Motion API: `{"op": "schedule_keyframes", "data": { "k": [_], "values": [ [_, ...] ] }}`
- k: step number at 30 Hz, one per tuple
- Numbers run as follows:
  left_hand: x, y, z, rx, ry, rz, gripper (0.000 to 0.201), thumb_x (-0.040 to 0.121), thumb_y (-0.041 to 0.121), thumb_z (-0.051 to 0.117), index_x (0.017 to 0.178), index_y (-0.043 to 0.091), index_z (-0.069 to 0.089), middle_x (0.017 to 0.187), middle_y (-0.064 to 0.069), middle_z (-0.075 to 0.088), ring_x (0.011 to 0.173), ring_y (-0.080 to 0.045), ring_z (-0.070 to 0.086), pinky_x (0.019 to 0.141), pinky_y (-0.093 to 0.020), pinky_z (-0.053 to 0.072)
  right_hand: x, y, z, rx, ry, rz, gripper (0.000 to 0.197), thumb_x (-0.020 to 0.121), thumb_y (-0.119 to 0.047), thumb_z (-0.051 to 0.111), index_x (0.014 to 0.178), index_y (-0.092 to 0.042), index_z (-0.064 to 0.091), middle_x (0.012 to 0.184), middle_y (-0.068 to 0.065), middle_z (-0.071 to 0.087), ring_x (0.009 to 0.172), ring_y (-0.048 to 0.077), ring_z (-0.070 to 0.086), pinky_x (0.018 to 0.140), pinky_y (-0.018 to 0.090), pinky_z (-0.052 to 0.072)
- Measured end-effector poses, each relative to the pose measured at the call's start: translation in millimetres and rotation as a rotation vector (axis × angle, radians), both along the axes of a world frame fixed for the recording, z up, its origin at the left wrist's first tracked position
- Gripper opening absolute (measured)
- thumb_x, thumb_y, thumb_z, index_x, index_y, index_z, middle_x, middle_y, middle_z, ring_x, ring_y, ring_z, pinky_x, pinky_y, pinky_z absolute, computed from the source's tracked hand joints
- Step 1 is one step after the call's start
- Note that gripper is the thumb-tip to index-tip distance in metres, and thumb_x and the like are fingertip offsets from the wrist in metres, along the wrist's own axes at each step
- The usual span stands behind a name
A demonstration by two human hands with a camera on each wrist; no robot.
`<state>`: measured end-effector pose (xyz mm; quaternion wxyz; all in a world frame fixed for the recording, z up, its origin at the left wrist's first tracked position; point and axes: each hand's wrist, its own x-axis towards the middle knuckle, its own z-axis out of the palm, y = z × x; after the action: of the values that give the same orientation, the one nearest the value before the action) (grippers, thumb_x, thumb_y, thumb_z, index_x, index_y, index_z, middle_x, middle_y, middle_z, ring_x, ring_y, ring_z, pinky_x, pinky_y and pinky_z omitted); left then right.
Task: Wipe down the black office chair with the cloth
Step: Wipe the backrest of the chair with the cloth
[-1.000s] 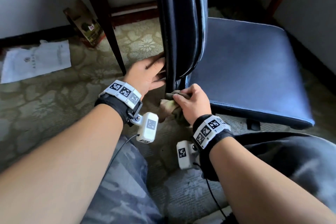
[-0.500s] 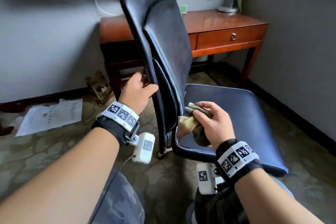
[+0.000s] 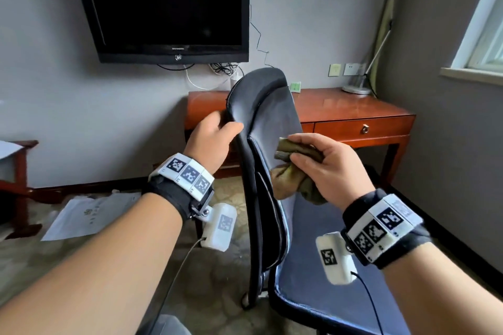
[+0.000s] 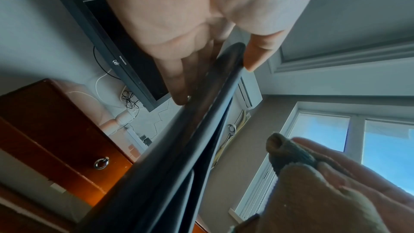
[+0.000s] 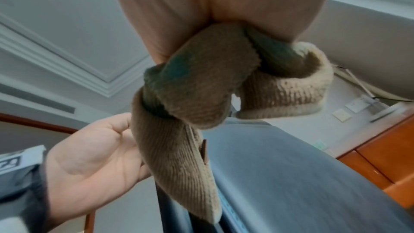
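Note:
The black office chair [image 3: 272,122] stands in front of me, side on, with its backrest upright and its seat [image 3: 321,275] to the right. My left hand [image 3: 215,136] grips the backrest's rear edge near the top; in the left wrist view its thumb [image 4: 257,54] lies on one face of the backrest [image 4: 183,148] and its fingers [image 4: 177,84] on the other. My right hand [image 3: 324,163] holds a bunched olive-brown cloth [image 3: 294,168] against the front of the backrest, at mid height. The cloth [image 5: 201,84] hangs in folds below the right palm.
A wooden desk [image 3: 353,117] with a drawer stands behind the chair under a wall-mounted television [image 3: 168,5]. Papers [image 3: 89,215] lie on the patterned carpet at left. A low wooden stand [image 3: 16,171] is at far left. A window [image 3: 484,35] is at right.
Both hands moved up the backrest: the left from its lower rear edge to near the top, the right with the cloth from the seat joint to mid height. My view tilted up.

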<state>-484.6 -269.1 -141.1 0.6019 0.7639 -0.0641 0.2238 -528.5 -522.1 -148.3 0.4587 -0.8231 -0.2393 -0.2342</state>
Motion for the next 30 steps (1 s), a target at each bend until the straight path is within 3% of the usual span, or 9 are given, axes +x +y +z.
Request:
{"op": "schedule_keyframes", "data": {
  "k": [3, 5, 9, 14, 19, 23, 26, 30],
  "values": [
    [11, 5, 4, -0.007, 0.025, -0.051, 0.039, 0.083, 0.062, 0.070, 0.110, 0.035, 0.072, 0.109, 0.004, 0.078, 0.111, -0.030, 0.072, 0.103, -0.062, 0.053, 10, 7, 12, -0.037, 0.008, 0.055, 0.032, 0.091, -0.019, 0.076, 0.121, -0.031, 0.074, 0.110, -0.019, 0.075, 0.104, -0.002, 0.069, 0.099, 0.031, 0.055],
    [16, 7, 5, 0.012, 0.035, -0.058, 0.040, 0.081, 0.065, 0.071, 0.110, 0.038, 0.071, 0.110, 0.005, 0.078, 0.111, -0.029, 0.072, 0.101, -0.062, 0.054, 18, 10, 15, -0.052, 0.012, 0.081, 0.032, 0.092, -0.019, 0.076, 0.121, -0.030, 0.074, 0.110, -0.018, 0.075, 0.104, -0.001, 0.069, 0.099, 0.032, 0.055],
    [25, 13, 6, 0.078, -0.015, -0.074, 0.032, 0.083, 0.056, 0.071, 0.109, 0.038, 0.071, 0.110, 0.004, 0.078, 0.111, -0.030, 0.072, 0.101, -0.062, 0.053, 35, 15, 14, -0.055, 0.038, 0.103, 0.031, 0.091, -0.018, 0.076, 0.120, -0.030, 0.073, 0.108, -0.015, 0.076, 0.102, 0.004, 0.071, 0.097, 0.037, 0.057],
    [30, 14, 3, 0.109, -0.057, -0.048, 0.027, 0.083, 0.053, 0.069, 0.105, 0.039, 0.071, 0.106, 0.006, 0.078, 0.108, -0.030, 0.072, 0.100, -0.059, 0.054, 61, 16, 13, 0.025, 0.004, 0.034, 0.029, 0.090, -0.016, 0.075, 0.116, -0.029, 0.074, 0.106, -0.013, 0.077, 0.101, 0.006, 0.072, 0.098, 0.039, 0.056],
    [25, 12, 4, 0.085, 0.015, -0.096, 0.044, 0.079, 0.063, 0.067, 0.112, 0.034, 0.069, 0.109, 0.001, 0.078, 0.105, -0.028, 0.075, 0.095, -0.058, 0.059, 79, 31, -7, -0.045, 0.065, -0.028, 0.029, 0.090, -0.018, 0.076, 0.115, -0.031, 0.075, 0.106, -0.014, 0.076, 0.100, 0.004, 0.070, 0.099, 0.033, 0.054],
    [24, 14, 1, 0.067, 0.011, -0.094, 0.052, 0.078, 0.065, 0.067, 0.116, 0.029, 0.069, 0.111, 0.001, 0.078, 0.108, -0.027, 0.075, 0.096, -0.057, 0.058, 80, 42, -28, -0.051, 0.100, -0.043, 0.031, 0.092, -0.023, 0.075, 0.123, -0.026, 0.074, 0.112, -0.010, 0.076, 0.107, 0.005, 0.069, 0.101, 0.020, 0.049],
    [23, 12, 1, 0.048, 0.006, -0.095, 0.055, 0.077, 0.063, 0.067, 0.118, 0.026, 0.069, 0.112, 0.000, 0.078, 0.108, -0.027, 0.075, 0.096, -0.057, 0.059, 81, 42, -29, -0.074, 0.061, -0.081, 0.033, 0.090, -0.031, 0.077, 0.123, -0.029, 0.074, 0.115, -0.008, 0.076, 0.110, 0.010, 0.068, 0.102, 0.028, 0.050],
    [24, 9, 4, 0.033, -0.014, -0.106, 0.044, 0.078, 0.059, 0.069, 0.112, 0.032, 0.072, 0.112, 0.000, 0.078, 0.109, -0.027, 0.074, 0.098, -0.058, 0.057, 81, 39, -15, -0.045, -0.027, -0.072, 0.023, 0.089, -0.026, 0.077, 0.112, -0.029, 0.078, 0.106, -0.010, 0.077, 0.102, 0.009, 0.070, 0.097, 0.035, 0.054]
  ]
}}
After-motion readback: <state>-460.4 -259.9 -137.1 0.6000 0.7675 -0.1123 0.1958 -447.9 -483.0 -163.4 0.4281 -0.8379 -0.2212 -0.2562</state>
